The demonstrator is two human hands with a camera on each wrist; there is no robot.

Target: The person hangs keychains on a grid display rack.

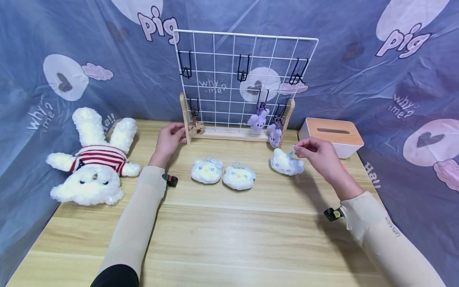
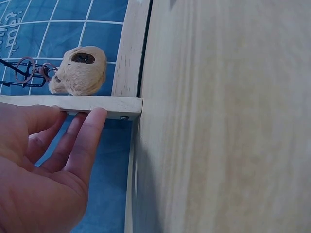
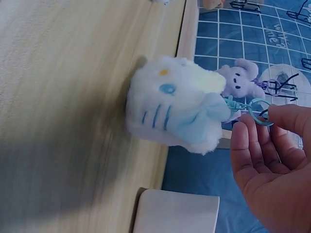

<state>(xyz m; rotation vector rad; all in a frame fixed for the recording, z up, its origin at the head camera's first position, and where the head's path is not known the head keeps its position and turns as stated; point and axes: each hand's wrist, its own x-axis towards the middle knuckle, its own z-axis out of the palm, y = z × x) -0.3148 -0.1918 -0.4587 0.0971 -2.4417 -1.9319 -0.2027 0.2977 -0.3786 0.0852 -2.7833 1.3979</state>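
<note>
My right hand pinches the light-blue key ring of a white cat-face plush keychain between thumb and finger. The plush has a pale blue bow and hangs tilted from the ring, low over the table. Two matching white plush keychains, a left one and a right one, lie on the table between my hands. My left hand is at the left wooden post of the white wire rack, its fingertips against the post's outer side. Just inside that post hangs a tan plush keychain.
The wire grid rack carries several black hooks. Two purple plush keychains, one higher and one lower, hang at its right side. A tissue box stands at right. A white plush bear lies at left.
</note>
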